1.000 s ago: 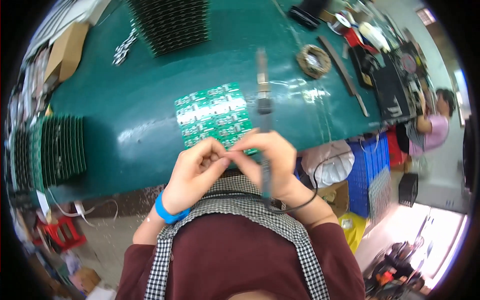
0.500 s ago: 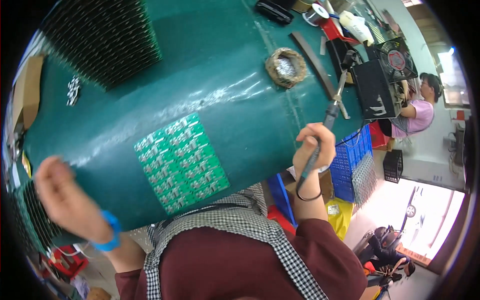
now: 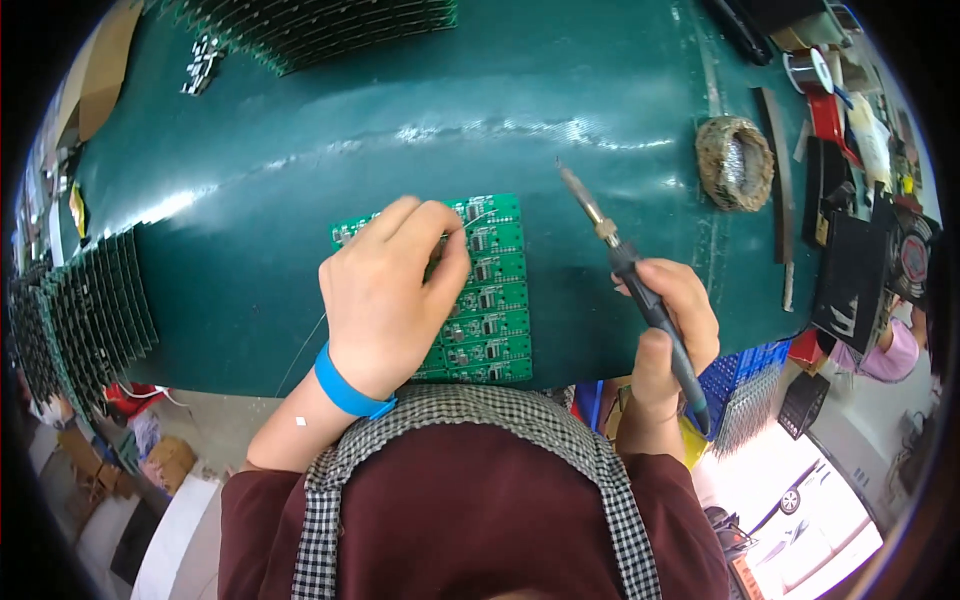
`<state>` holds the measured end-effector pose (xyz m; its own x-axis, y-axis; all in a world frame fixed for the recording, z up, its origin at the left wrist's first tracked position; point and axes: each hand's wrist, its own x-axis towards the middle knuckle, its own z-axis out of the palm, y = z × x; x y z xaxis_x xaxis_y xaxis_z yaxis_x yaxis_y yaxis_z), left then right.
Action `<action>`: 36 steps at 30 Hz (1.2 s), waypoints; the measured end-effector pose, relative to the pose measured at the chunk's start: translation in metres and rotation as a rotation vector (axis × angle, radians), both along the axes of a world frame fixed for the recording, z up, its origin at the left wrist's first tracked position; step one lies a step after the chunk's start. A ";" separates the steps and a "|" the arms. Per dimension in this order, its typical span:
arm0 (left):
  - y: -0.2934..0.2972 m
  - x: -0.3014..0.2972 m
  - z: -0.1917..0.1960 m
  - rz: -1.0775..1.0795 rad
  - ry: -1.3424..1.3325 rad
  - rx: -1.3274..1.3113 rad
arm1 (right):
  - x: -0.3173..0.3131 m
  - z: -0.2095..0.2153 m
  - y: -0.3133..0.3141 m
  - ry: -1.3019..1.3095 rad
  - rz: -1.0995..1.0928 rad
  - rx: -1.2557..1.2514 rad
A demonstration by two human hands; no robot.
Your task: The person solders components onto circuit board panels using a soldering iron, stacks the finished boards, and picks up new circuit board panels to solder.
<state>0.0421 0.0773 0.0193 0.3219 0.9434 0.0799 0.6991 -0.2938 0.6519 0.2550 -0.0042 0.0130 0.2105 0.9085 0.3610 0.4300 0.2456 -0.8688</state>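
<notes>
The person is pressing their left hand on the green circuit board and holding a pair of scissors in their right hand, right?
Not quite. The right hand holds a soldering iron, not scissors; its metal tip points up over the green mat. The head view shows this. The left hand does rest on the green circuit board.

— Under the left hand [image 3: 390, 295]: much of the green circuit board panel [image 3: 490, 300], covered. Thin wire [image 3: 478, 218] at the fingertips, too fine to follow.

— Behind the right hand [image 3: 668, 335]: middle of the soldering iron [image 3: 640, 295] handle, hidden. Stacked boards [image 3: 330, 25] cut by the top edge. Clutter [image 3: 850, 120] at far right, too small to tell.
</notes>
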 end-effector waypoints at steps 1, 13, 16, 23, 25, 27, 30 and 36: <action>0.000 0.000 -0.001 -0.016 -0.043 0.046 | -0.001 0.000 0.001 -0.091 0.037 -0.014; -0.005 0.002 -0.001 -0.017 -0.037 0.025 | -0.023 0.002 0.010 -0.126 0.144 0.042; -0.004 0.003 -0.003 -0.039 -0.037 0.102 | -0.023 0.001 0.011 -0.153 0.149 0.052; -0.003 0.006 -0.004 -0.028 -0.004 0.100 | -0.023 0.001 0.012 -0.162 0.165 0.052; -0.004 0.006 -0.005 -0.027 -0.004 0.106 | -0.025 0.001 0.012 -0.168 0.171 0.049; -0.005 0.006 -0.006 -0.025 -0.004 0.112 | -0.023 0.002 0.011 -0.176 0.179 0.048; -0.005 0.008 -0.005 -0.018 -0.001 0.087 | -0.024 0.002 0.012 -0.193 0.185 0.060; -0.005 0.007 -0.003 -0.038 0.032 0.021 | -0.028 0.002 0.009 -0.201 0.185 0.084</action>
<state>0.0492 0.0726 0.0164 0.3605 0.9286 0.0882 0.7076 -0.3339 0.6227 0.2274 0.0046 0.0149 -0.0394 0.8897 0.4548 0.5332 0.4037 -0.7435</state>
